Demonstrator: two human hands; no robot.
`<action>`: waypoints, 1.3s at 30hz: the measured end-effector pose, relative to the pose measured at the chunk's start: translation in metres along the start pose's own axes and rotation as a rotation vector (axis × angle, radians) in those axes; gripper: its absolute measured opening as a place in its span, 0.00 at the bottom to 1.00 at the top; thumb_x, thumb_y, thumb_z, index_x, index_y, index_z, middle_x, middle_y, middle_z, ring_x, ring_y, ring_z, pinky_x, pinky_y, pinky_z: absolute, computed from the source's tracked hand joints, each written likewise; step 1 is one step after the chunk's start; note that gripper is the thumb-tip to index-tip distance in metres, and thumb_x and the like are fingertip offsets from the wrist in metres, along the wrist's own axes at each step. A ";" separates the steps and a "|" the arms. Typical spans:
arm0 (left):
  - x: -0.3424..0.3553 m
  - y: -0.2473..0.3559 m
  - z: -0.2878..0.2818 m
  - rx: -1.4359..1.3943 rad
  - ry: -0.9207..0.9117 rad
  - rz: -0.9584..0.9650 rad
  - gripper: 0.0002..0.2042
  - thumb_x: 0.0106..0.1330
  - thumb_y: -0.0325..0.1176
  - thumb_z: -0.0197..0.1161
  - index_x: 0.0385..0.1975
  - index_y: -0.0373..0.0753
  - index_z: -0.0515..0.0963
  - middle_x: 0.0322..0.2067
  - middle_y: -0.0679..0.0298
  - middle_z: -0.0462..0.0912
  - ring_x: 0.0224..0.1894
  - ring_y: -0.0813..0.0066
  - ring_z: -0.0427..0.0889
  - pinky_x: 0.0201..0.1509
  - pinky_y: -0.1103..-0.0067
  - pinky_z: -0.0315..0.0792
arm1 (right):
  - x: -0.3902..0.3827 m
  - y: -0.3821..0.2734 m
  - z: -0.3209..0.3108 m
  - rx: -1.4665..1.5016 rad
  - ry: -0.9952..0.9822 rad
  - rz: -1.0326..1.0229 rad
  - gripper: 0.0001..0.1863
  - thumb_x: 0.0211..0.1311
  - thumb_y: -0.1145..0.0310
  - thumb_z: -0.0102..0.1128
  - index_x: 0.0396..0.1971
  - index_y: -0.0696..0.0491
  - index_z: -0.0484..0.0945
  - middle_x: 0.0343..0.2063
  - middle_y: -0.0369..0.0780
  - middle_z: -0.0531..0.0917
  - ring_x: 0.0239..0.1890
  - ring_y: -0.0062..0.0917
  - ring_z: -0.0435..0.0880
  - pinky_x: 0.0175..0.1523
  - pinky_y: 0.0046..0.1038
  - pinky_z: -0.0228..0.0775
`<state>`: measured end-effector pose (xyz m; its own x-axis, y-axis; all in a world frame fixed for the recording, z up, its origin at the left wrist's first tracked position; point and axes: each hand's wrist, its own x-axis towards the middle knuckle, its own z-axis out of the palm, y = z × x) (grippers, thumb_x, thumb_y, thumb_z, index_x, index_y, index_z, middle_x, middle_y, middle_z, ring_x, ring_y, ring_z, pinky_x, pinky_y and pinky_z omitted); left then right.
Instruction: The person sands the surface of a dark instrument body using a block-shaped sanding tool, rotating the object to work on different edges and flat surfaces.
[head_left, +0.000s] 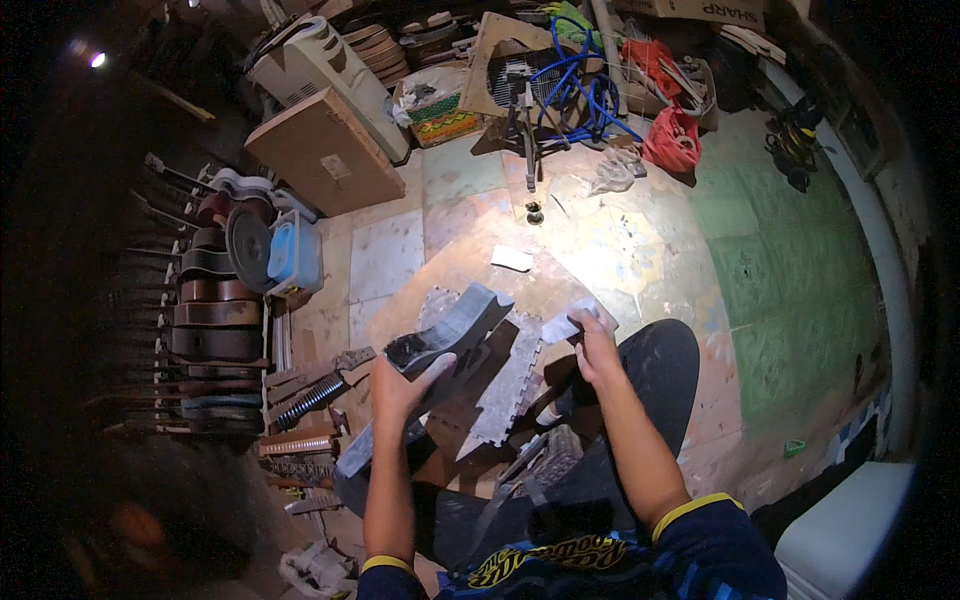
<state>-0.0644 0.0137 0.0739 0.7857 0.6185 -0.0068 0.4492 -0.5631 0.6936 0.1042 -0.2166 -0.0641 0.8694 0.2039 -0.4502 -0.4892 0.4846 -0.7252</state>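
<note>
My left hand grips a dark grey, curved-edged piece that looks like a solid guitar body, tilted over my lap. The thumb lies along its side, and the other fingers are mostly hidden. To the right, apart from that piece, my right hand pinches a pale, folded sheet that looks like sandpaper. Beneath both hands lies a worn grey mat with toothed edges. A small white sheet rests on the floor just beyond them.
Guitars stand in a rack at the left, beside a clear plastic bin. Guitar necks and hand tools lie near my left knee. Farther off are a brown board, a blue hose and a red bag.
</note>
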 end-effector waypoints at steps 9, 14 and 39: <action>-0.028 -0.019 0.009 0.019 -0.003 0.253 0.24 0.51 0.50 0.80 0.35 0.36 0.80 0.30 0.51 0.84 0.36 0.46 0.85 0.41 0.63 0.78 | -0.017 0.007 0.001 -0.609 -0.392 -0.145 0.18 0.57 0.71 0.64 0.47 0.57 0.74 0.38 0.37 0.80 0.34 0.23 0.81 0.44 0.27 0.77; -0.052 0.001 0.017 0.084 -0.019 0.222 0.26 0.52 0.50 0.78 0.42 0.38 0.78 0.36 0.46 0.83 0.44 0.42 0.82 0.45 0.56 0.76 | -0.078 -0.003 0.013 -1.076 -0.601 -0.666 0.18 0.57 0.75 0.60 0.50 0.57 0.75 0.48 0.47 0.76 0.54 0.36 0.78 0.62 0.34 0.70; -0.081 -0.011 0.024 -0.008 -0.050 0.168 0.25 0.52 0.40 0.75 0.51 0.45 0.82 0.43 0.52 0.88 0.44 0.49 0.87 0.47 0.63 0.79 | -0.121 0.009 0.060 -1.391 -0.797 -0.644 0.39 0.52 0.89 0.44 0.69 0.60 0.69 0.71 0.54 0.69 0.74 0.43 0.67 0.76 0.34 0.55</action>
<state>-0.1226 -0.0429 0.0496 0.8699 0.4875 0.0742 0.3060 -0.6517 0.6940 -0.0014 -0.1862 0.0152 0.5422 0.8335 0.1064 0.6074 -0.3013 -0.7350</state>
